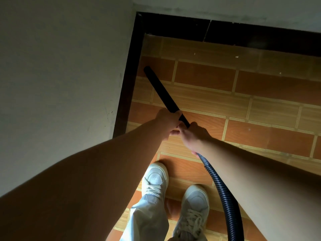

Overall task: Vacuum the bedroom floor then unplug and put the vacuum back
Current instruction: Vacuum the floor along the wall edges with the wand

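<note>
step: vacuuming, unplug and stow left | left hand [167, 119] and right hand [194, 134] both wrapped round wand [161, 89] | nozzle tip on floor [260, 84] at far-left corner by skirting [128, 80] | hose [224, 193] trails near-right

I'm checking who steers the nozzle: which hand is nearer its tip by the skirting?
Left. The left hand grips the black nozzle closer to its tip; the right hand holds just behind it, where the hose joins.

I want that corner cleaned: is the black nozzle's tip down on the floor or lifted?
Down, apparently: the black crevice nozzle slants from both hands to the orange tiled floor beside the dark skirting; actual contact cannot be confirmed.
</note>
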